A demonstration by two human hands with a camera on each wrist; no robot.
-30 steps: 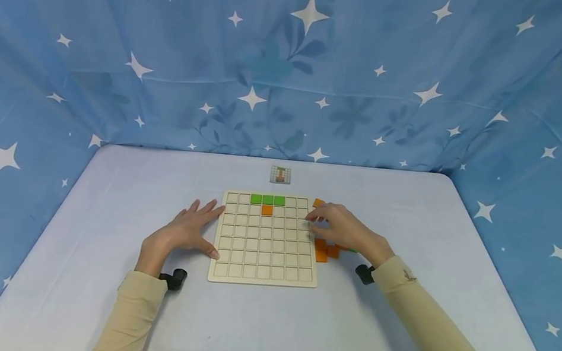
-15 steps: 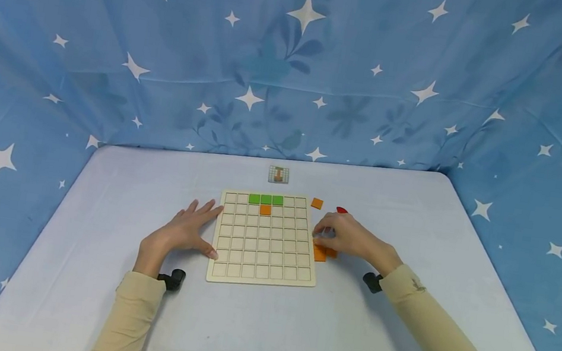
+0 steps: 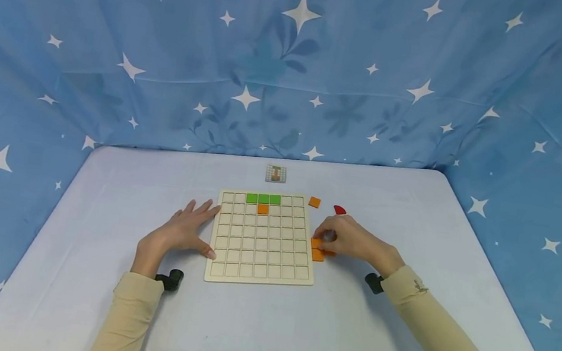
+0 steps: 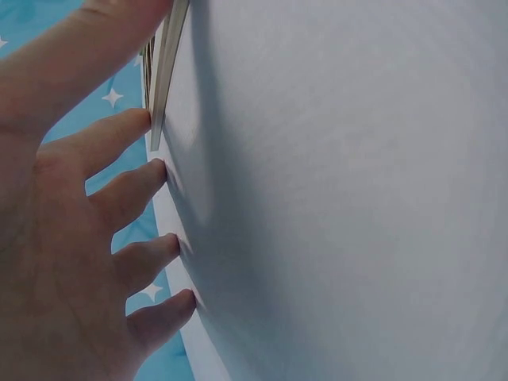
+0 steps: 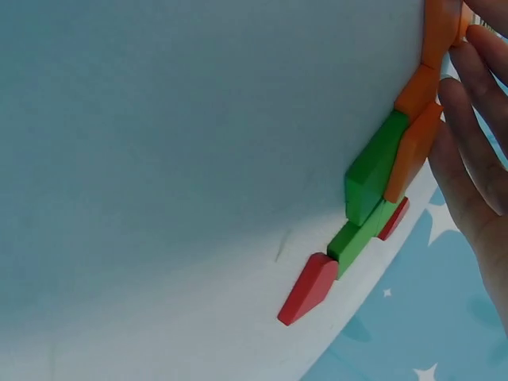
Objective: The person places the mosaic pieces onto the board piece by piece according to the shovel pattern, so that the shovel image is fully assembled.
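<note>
A blue star-printed curtain [image 3: 199,26] hangs behind a white tabletop [image 3: 236,337]. On that lies a pale grid board [image 3: 248,243], flat and nearly square to the person.

The left hand [image 3: 181,236] is at the board's left edge, its fingers spread apart, thumb and forefinger at the rim. The right hand [image 3: 350,238] is beyond the right edge, its fingers bent down and close together on an orange square tile [image 3: 315,244]; whether they pinch it or only touch it, I cannot tell.

This tile lies just left of the right fingertips, right beside the board's edge, partly by another orange tile [image 3: 319,256]. Being square, it shows no long axis. The right hand is much the nearer; the whole board separates the left one from it.

Beyond the board is a small pattern card [image 3: 276,174]. In the board's far row sit three green tiles [image 3: 264,199], with one seated orange tile [image 3: 263,209] below the middle one. A red piece [image 3: 339,210] lies past the right knuckles.
</note>
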